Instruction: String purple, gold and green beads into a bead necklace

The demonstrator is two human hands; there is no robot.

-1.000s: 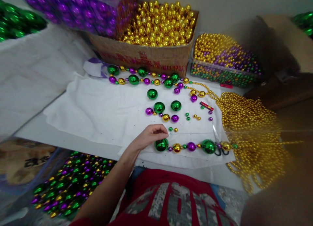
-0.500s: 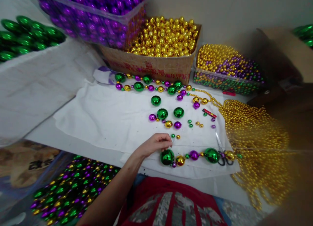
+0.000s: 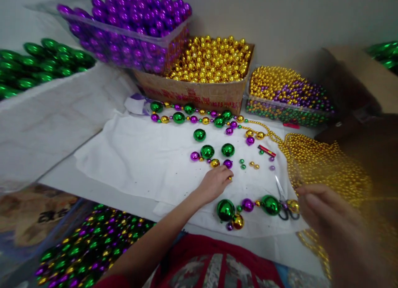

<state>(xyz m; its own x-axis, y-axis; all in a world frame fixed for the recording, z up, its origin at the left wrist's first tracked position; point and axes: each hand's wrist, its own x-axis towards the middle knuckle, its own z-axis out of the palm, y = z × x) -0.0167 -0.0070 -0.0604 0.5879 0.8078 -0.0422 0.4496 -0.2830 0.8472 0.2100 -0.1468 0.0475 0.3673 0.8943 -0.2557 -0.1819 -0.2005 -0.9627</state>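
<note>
My left hand (image 3: 215, 183) rests over the white cloth, its fingertips closed at a small gold bead (image 3: 230, 178). Just beyond are a purple bead (image 3: 228, 163) and a larger gold one. My right hand (image 3: 331, 221), blurred, comes in from the right with thumb and forefinger together; anything between them is too unclear to make out. It is beside the gold bead (image 3: 293, 206) at the right end of a bead strand. That strand has big green balls (image 3: 270, 205), a purple bead (image 3: 248, 204) and small beads, and bunches at its left end. Scissors (image 3: 281, 192) lie partly under it.
Loose green balls (image 3: 228, 150) and small beads dot the cloth (image 3: 149, 155). A finished-looking strand (image 3: 178, 118) lies behind. Boxes of purple (image 3: 133, 43), gold (image 3: 214, 59) and mixed beads (image 3: 289, 93) line the back. Gold bead chains (image 3: 323, 163) heap at right.
My left hand has moved from the strand's left green ball up and right to the small beads. My right hand has come into clear view. The strand's left end has shifted right and bunched.
</note>
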